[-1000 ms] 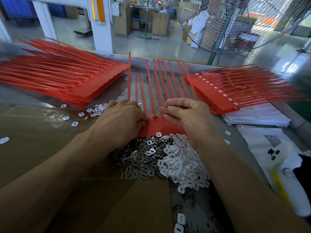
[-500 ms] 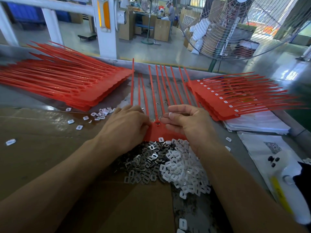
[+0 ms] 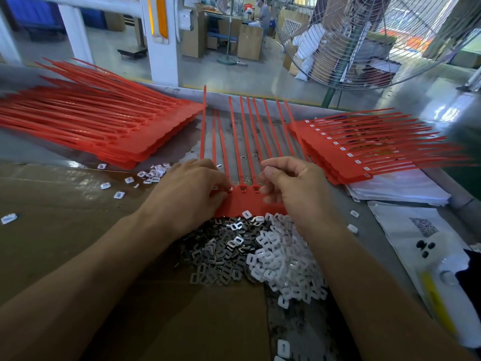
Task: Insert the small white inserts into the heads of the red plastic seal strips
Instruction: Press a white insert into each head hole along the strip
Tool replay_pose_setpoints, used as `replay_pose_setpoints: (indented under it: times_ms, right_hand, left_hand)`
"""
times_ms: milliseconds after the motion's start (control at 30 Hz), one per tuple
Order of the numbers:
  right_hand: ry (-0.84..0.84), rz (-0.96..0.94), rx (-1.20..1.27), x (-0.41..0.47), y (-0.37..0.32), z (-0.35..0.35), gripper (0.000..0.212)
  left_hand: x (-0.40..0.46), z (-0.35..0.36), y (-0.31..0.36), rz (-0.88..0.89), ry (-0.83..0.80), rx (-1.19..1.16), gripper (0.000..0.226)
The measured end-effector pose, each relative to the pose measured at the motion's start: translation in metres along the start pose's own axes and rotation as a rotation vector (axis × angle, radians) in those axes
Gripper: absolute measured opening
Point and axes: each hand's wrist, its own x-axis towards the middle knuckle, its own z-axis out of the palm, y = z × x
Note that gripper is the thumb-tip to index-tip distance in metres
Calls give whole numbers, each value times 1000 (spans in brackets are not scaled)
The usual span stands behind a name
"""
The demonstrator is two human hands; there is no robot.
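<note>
Both hands work at the heads of a joined row of red plastic seal strips (image 3: 244,204) lying flat in the middle of the grey metal bench (image 3: 31,149), tails pointing away from the person. Her or his left hand (image 3: 187,194) lies knuckles-up over the left end of the row, fingers curled down, the fingertips pressing on the strip heads there; whether anything is pinched under them I cannot tell. Opposite it, the right hand (image 3: 291,181) hovers at the right end, fingers bent and drawn together, thumb near the forefinger; what it pinches, if anything, is too small to see. Between the two hands, two strip heads show small slotted openings.

Just in front of the row, touching its near edge, sits a heap of small white plastic inserts (image 3: 283,264), with a heap of small grey metal clips (image 3: 216,254) beside it on the left, partly on a sheet of brown cardboard (image 3: 65,230). A few loose inserts lie scattered to the left of the left hand.

On the left of the bench lies a stack of red seal strips (image 3: 109,126); on the right, another fanned stack (image 3: 364,149) has white inserts showing in its heads, resting on white plastic bags (image 3: 398,188). Beyond the bench stands a large wire-guarded fan (image 3: 377,40).
</note>
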Motion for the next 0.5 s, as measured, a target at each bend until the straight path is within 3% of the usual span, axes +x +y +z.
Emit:
replay_pose_setpoints:
  times_ms: [233, 500]
  right_hand:
    - [-56, 40, 4, 1, 1, 1, 23]
    - [-78, 70, 146, -1, -1, 2, 12]
  left_hand:
    - [2, -1, 1, 11, -45, 58, 25]
    - [5, 0, 6, 24, -49, 152, 29]
